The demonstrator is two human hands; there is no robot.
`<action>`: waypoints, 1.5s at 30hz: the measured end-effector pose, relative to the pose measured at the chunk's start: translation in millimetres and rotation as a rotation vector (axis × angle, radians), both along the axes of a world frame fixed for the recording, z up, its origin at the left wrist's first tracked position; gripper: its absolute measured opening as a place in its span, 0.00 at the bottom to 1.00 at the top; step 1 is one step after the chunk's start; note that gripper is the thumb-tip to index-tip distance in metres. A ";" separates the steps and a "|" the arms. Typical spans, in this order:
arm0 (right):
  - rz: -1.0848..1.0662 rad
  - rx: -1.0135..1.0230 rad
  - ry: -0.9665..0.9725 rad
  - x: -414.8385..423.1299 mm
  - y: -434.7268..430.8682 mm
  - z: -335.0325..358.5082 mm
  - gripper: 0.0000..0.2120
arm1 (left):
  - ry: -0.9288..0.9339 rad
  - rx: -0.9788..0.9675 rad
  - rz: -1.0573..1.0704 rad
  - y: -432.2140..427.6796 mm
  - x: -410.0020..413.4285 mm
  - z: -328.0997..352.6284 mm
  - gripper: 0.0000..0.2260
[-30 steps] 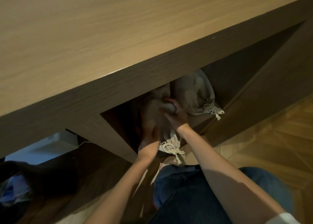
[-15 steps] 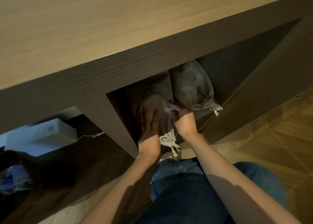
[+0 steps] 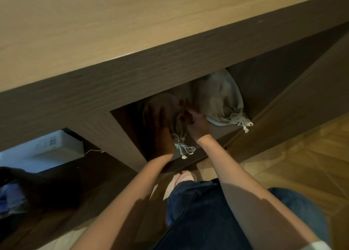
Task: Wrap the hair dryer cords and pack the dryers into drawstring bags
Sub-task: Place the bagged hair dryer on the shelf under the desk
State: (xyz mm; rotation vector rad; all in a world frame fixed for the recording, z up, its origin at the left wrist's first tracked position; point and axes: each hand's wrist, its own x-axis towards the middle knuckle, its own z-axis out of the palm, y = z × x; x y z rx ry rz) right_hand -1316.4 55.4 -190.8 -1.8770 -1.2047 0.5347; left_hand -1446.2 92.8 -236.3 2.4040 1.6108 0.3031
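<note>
Down under the surface [image 3: 113,32], way off at the far left, a white box [image 3: 56,145] sits in the neighbouring opening with a thin cable [image 3: 92,151] trailing off it. Looks unrelated to the job.

Next along is the open cubby [image 3: 219,136], which holds both bags. The left hand [image 3: 158,128] is laid flat against the left flank of the left bag [image 3: 173,115], fingers straight and pointing into the cubby, palm on the cloth, not gripping anything. My guess is it's acting as a stop so the bag lines up and doesn't flop toward the cubby's left wall.

That bag lies lengthwise, fat end at the back, tied neck toward the front edge, with its drawstring [image 3: 184,149] dangling over the lip.

The right hand [image 3: 196,123] comes in on the bag's other side, down in the gap between the two bags, wrist bent, fingers reaching toward the back. It's too dim in there to say whether it's pinching fabric or just pushing, honestly can't tell.

The right bag [image 3: 221,100] lies just beside that hand, toward the cubby's right wall, same orientation, with its knotted cord [image 3: 242,120] at the front edge.

No dryer is visible, so presumably they're inside; the bulges fit. Both forearms reach in roughly parallel.
</note>
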 end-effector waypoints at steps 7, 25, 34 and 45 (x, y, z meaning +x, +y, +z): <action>-0.047 -0.079 0.054 -7.1 -21.7 24.3 0.20 | -0.156 -0.182 -0.036 -17.3 -0.4 35.1 0.30; -0.195 -0.096 -0.144 11.5 -133.4 126.2 0.17 | -0.262 -0.376 -0.182 -83.3 9.0 171.7 0.13; -0.179 -0.281 -0.138 71.1 -129.0 86.5 0.20 | -0.294 -0.604 -0.208 -64.5 77.4 125.6 0.29; -0.126 -0.659 -0.115 126.5 -77.3 20.3 0.19 | -0.315 -0.543 -0.177 -23.8 126.3 54.2 0.32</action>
